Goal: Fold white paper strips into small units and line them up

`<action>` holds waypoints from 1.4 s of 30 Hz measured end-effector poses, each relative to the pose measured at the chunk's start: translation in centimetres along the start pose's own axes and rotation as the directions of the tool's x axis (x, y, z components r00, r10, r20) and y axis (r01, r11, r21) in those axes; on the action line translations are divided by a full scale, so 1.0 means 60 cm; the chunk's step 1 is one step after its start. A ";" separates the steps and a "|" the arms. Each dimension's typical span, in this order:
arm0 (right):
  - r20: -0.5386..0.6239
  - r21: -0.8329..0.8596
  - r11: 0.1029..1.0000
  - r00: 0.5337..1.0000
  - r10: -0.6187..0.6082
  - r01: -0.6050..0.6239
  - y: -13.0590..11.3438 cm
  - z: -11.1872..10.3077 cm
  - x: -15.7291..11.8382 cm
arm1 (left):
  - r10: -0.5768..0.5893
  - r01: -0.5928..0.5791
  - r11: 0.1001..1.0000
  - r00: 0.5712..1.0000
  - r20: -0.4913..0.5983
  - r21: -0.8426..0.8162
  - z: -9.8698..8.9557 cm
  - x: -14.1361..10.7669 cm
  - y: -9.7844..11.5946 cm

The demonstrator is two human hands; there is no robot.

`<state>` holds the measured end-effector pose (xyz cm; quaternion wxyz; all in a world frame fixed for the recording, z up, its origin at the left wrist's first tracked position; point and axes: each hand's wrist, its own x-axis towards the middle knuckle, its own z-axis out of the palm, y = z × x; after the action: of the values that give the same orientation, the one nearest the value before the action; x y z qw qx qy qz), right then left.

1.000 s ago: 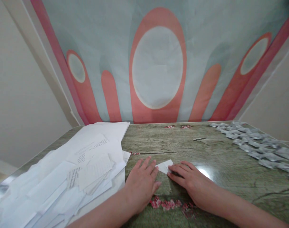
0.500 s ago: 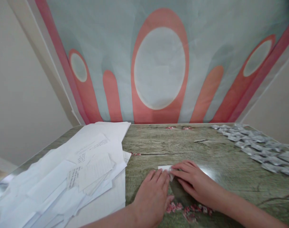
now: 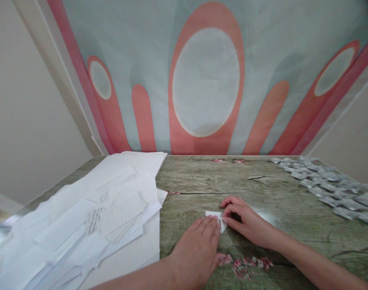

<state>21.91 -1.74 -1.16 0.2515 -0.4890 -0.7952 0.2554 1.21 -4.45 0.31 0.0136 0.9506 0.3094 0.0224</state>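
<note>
A small folded piece of white paper (image 3: 212, 213) lies on the wood-patterned table in front of me, with creases toward its right end. My left hand (image 3: 199, 245) rests over its lower left part, fingers stretched out flat and pressing it down. At the paper's right end, my right hand (image 3: 244, 219) has its thumb and index finger brought together on the edge, while the other fingers curve above the table. Part of the paper is hidden beneath the left fingertips.
Loose white sheets and strips (image 3: 66, 225), some printed, cover the table's left side. Several twisted, folded paper pieces (image 3: 329, 181) sit in rows at the right. Behind the wood-grain table (image 3: 196, 177) stands a wall panel (image 3: 259, 32) with red and white shapes.
My right hand's fingers have lifted and curled more at the paper's right end. The paper shows more between the hands, and its right end looks more spread. My left hand stays on it.
</note>
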 end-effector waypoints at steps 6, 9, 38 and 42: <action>-0.048 -0.039 0.999 0.999 -0.006 0.004 0.001 0.009 0.002 | -0.002 0.002 1.000 1.000 0.003 -0.010 -0.003 0.001 0.000; -0.061 -0.060 0.998 0.998 -0.009 0.005 -0.001 0.011 0.003 | -0.003 0.003 1.000 1.000 0.012 -0.029 -0.005 0.001 -0.001; -0.184 -0.225 0.974 0.983 -0.028 -0.014 0.008 0.031 -0.007 | -0.010 0.010 0.999 1.000 -0.004 -0.040 -0.007 0.002 -0.004; -0.204 -0.282 0.957 0.979 0.015 -0.074 0.023 0.019 -0.007 | -0.009 0.008 0.999 1.000 -0.002 -0.049 -0.006 0.004 -0.003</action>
<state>22.25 -1.75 -2.97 0.2505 -0.5613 -0.7834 0.0921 1.25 -4.15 0.66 0.0364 0.9486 0.3128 0.0310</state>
